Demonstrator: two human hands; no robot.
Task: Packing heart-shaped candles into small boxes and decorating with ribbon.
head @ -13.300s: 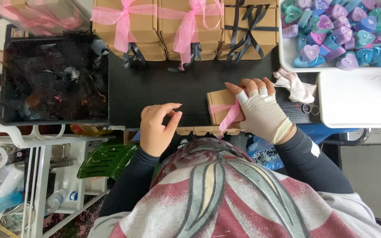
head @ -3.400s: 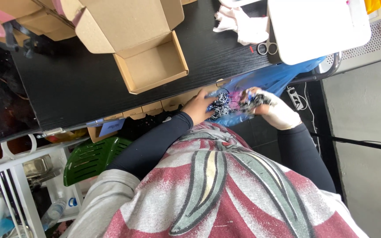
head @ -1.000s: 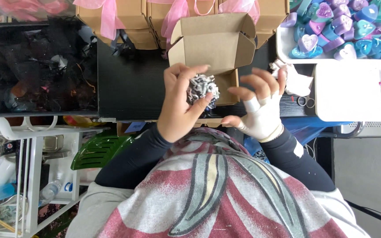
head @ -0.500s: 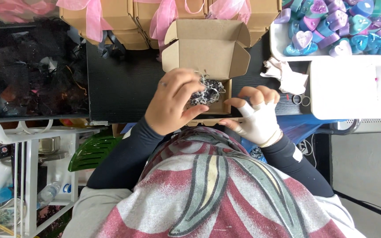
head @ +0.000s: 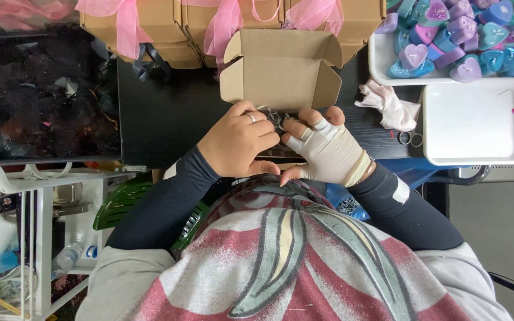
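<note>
At twelve o'clock of both hands: open cardboard box (head: 281, 71).
Left hand (head: 240, 142) and right hand (head: 325, 151) fingers hold shredded filler (head: 276, 117); best tucked evenly, low.

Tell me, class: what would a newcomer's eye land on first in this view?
Both hands meet at the centre of the black table: the bare left hand and gloved right hand press shredded filler in front of an open cardboard box. At top right, a white tray holds pastel heart shapes.

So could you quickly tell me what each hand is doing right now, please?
Left hand: closed on the dark shredded filler at the open box.
Right hand: gloved, fingers curled, pressing the same filler.
</note>
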